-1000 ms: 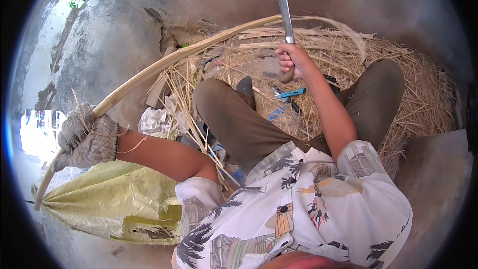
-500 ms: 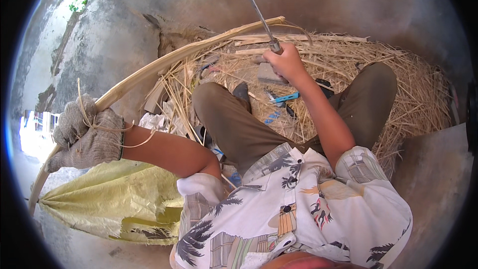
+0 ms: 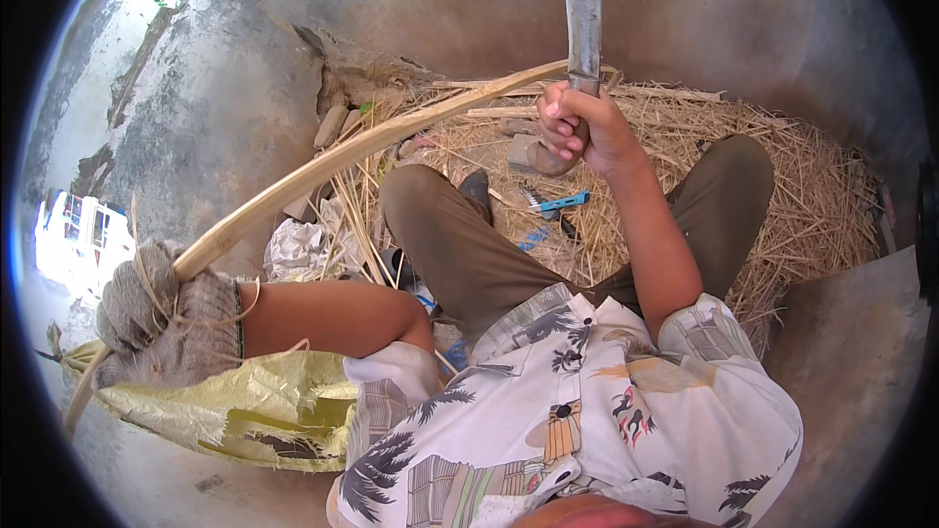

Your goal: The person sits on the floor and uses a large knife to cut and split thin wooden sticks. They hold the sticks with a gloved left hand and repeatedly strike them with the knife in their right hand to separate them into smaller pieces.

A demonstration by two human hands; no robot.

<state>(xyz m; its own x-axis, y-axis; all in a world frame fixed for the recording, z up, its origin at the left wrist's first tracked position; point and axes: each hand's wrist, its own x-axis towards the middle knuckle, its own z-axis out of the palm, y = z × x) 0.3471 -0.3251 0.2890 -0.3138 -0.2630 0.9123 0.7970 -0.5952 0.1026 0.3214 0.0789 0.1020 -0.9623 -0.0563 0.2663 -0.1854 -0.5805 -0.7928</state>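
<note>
My left hand [image 3: 171, 318], in a grey knitted glove, is closed around a long, pale, curved bamboo strip [image 3: 333, 168]. The strip slants up and away from the glove to the far middle, and its short near end sticks out below the fist. A thin loose fibre loops around the glove's wrist. My bare right hand [image 3: 602, 132] grips the handle of a machete [image 3: 584, 15], its blade pointing up and away past the top edge. The strip's far end passes close to the blade's base; whether they touch I cannot tell.
Bamboo shavings [image 3: 812, 176] cover the floor between and beyond my knees. A blue-handled tool [image 3: 562, 202] and a stone block [image 3: 528, 152] lie between my legs. A yellow woven sack [image 3: 245, 401] lies at left, below a grey wall [image 3: 210, 88].
My right hand has shifted right and slightly nearer, turning the machete upright so its flat side shows. My left hand has dropped lower, bringing the bamboo strip down with it.
</note>
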